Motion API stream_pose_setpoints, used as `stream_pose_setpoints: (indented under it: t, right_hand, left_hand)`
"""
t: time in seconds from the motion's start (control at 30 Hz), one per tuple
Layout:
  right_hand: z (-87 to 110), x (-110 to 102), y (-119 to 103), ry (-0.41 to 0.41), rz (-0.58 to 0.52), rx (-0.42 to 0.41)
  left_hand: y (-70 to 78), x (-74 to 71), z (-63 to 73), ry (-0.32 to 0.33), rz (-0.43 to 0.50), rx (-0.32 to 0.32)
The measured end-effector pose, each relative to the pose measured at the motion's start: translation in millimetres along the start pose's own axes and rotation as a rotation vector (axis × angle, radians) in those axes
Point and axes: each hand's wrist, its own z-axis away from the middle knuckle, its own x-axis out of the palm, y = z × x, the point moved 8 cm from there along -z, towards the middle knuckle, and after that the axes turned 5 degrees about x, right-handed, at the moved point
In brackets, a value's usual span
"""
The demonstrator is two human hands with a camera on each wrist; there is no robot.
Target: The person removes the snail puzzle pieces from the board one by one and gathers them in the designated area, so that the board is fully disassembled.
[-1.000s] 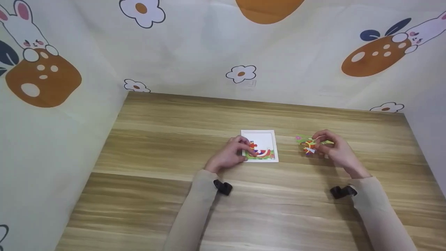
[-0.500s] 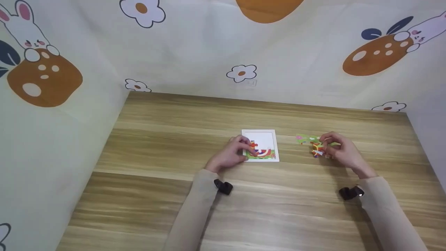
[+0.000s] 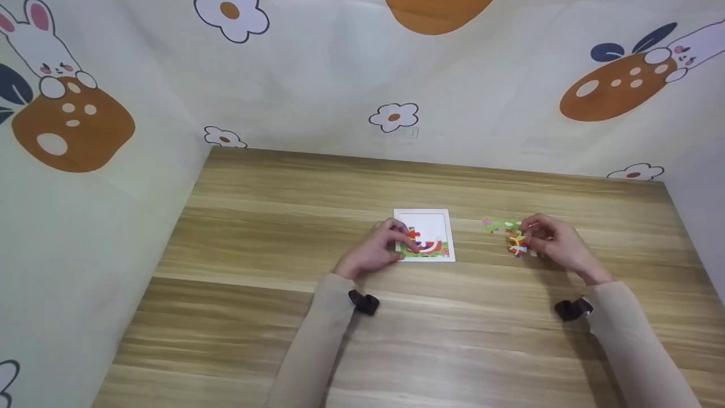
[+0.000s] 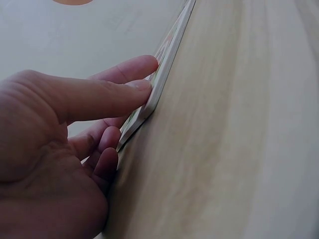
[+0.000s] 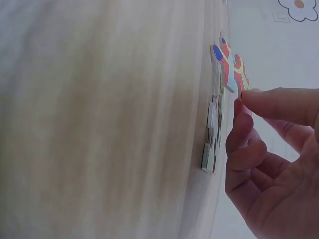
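A white-framed jigsaw puzzle tray [image 3: 425,224] lies flat on the table, with colourful pieces [image 3: 433,248] fitted along its bottom and lower left. My left hand [image 3: 376,247] rests at the tray's left edge. In the left wrist view its thumb [image 4: 107,99] lies on the lower frame corner and the forefinger touches the picture. My right hand [image 3: 558,243] pinches a red, yellow and blue puzzle piece [image 5: 239,72] between thumb and forefinger, tilted just above the table. Loose green puzzle pieces [image 3: 494,224] lie behind and under that hand, partly hidden by it.
The wooden table [image 3: 272,226] meets a patterned back wall [image 3: 317,85] and side walls. Black wrist cameras [image 3: 364,302] sit on both sleeves. More loose pieces [image 5: 212,134] lie below the right fingers in the right wrist view.
My right hand has shifted slightly right with the puzzle piece in its fingers, uncovering more of the green pieces. The left hand has stayed in place on the tray.
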Motion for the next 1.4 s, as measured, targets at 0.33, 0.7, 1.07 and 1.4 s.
stream_pose_setpoints:
  t: [0.33,0.7,1.07,1.4]
  right_hand:
    - [-4.1,0,6,-0.004,0.036,-0.014]
    - [-5.0,1,0,-0.011,0.075,-0.044]
    - [-6.0,1,1,-0.023,0.107,-0.058]
    - [-3.3,0,3,-0.023,0.096,0.009]
  left_hand:
    - [1.3,-0.7,-0.6,0.001,-0.017,0.016]
    - [1.9,-0.9,-0.3,0.001,-0.027,0.008]
    - [-1.6,0.2,-0.5,-0.008,-0.01,-0.039]
    - [1.1,-2.1,0.8,0.001,-0.007,-0.011]
